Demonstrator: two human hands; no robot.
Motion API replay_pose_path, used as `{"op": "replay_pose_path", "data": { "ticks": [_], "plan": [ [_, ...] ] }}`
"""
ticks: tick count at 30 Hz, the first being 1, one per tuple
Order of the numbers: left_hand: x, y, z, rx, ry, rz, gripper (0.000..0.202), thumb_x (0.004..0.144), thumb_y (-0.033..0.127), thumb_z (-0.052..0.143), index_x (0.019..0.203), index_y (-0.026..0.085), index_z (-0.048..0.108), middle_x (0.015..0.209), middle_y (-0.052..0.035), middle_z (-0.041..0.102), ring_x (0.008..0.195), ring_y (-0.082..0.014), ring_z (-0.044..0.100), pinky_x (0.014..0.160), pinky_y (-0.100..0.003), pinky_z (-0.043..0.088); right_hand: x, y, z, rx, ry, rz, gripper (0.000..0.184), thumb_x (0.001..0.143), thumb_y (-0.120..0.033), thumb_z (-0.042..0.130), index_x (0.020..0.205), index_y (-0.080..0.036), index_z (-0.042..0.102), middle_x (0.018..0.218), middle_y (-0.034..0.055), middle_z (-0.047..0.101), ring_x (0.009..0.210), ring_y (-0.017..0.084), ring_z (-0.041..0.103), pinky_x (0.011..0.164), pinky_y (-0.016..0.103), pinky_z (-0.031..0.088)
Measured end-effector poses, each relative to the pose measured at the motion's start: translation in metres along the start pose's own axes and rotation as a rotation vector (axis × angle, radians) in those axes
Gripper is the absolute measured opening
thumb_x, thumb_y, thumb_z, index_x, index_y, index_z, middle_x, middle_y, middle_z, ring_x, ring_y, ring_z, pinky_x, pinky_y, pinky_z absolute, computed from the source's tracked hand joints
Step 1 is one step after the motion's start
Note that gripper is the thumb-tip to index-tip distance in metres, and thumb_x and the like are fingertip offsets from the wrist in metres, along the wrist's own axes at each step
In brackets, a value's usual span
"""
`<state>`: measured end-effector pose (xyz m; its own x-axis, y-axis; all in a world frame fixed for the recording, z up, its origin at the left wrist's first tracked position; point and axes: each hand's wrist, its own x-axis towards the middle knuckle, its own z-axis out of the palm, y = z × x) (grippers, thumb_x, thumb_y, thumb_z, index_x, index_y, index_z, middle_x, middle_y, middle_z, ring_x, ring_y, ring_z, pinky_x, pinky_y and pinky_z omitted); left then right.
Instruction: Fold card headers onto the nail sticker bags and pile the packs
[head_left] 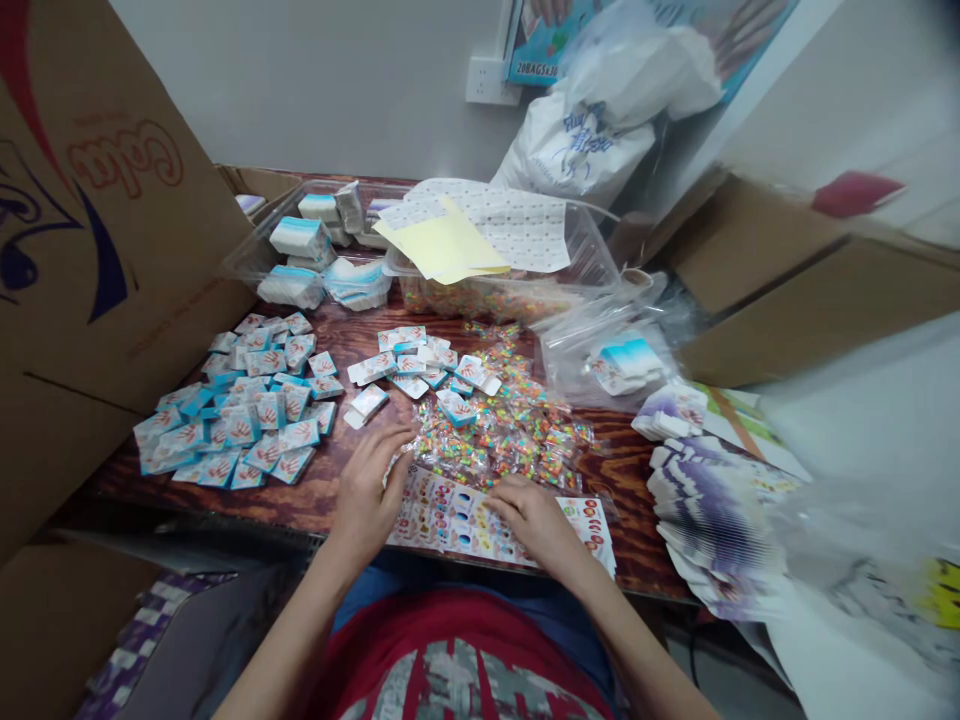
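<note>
My left hand (369, 490) is at the left end of the sticker sheets (457, 515), with fingers and thumb curled together. Something whitish shows between them, too small to name. My right hand (536, 518) has its fingers closed at the upper edge of the sheets, which carry rows of small coloured pictures. Just beyond both hands lies a spread of clear packets of colourful candy (499, 430). Small white-and-blue boxes (409, 365) lie loosely on and beside these packets, some with flaps standing out. To the left is a larger heap of similar boxes (244, 420).
Clear plastic tubs at the back hold bundled cartons (300, 238) and more candy packets; printed sheets and yellow paper (450, 245) lie on top. Cardboard boxes (97, 250) flank the table. On the right are a clear bag (622, 355) and fanned purple-white cards (709, 520).
</note>
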<state>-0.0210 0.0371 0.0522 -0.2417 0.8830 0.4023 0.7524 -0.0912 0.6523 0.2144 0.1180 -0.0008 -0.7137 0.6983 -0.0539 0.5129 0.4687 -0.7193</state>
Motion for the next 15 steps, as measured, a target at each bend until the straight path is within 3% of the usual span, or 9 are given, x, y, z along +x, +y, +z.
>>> {"op": "replay_pose_path", "data": {
  "ticks": [4,8,11,15],
  "plan": [
    [0.004,0.005,-0.003,-0.01,0.002,0.023,0.021,0.095,0.019,0.049,0.111,0.021,0.062,0.109,-0.0069,0.069,0.106,-0.0207,0.063,0.093,-0.035,0.049,0.0,-0.012,-0.014,0.136,0.095,0.021,0.025,0.092,-0.025,0.051,0.071,-0.02,0.064,0.074,0.0026,0.06,0.074,0.019,0.056,0.068,0.029,0.039],
    [0.002,0.024,0.0,-0.062,0.028,0.026,0.019,0.094,0.019,0.05,0.107,0.021,0.064,0.102,-0.0063,0.07,0.1,-0.0209,0.064,0.088,-0.035,0.05,0.004,-0.025,-0.029,0.294,0.178,0.045,0.024,0.088,-0.026,0.056,0.065,-0.021,0.057,0.067,0.0,0.056,0.065,0.017,0.051,0.063,0.028,0.037],
    [-0.003,0.041,0.008,-0.131,-0.087,0.013,0.026,0.093,0.023,0.053,0.117,0.023,0.062,0.116,-0.0087,0.067,0.113,-0.024,0.06,0.097,-0.04,0.047,0.008,-0.041,-0.037,0.354,0.229,0.01,0.024,0.09,-0.026,0.055,0.066,-0.02,0.055,0.067,-0.0006,0.052,0.064,0.017,0.05,0.062,0.028,0.036],
    [-0.01,0.051,0.021,-0.245,-0.243,-0.049,0.042,0.093,0.029,0.055,0.134,0.024,0.053,0.136,-0.0102,0.058,0.127,-0.0272,0.051,0.107,-0.047,0.04,0.008,-0.071,-0.041,0.384,0.25,-0.142,0.022,0.095,-0.026,0.05,0.074,-0.021,0.058,0.074,0.0024,0.055,0.075,0.02,0.053,0.07,0.031,0.04]
  ]
}}
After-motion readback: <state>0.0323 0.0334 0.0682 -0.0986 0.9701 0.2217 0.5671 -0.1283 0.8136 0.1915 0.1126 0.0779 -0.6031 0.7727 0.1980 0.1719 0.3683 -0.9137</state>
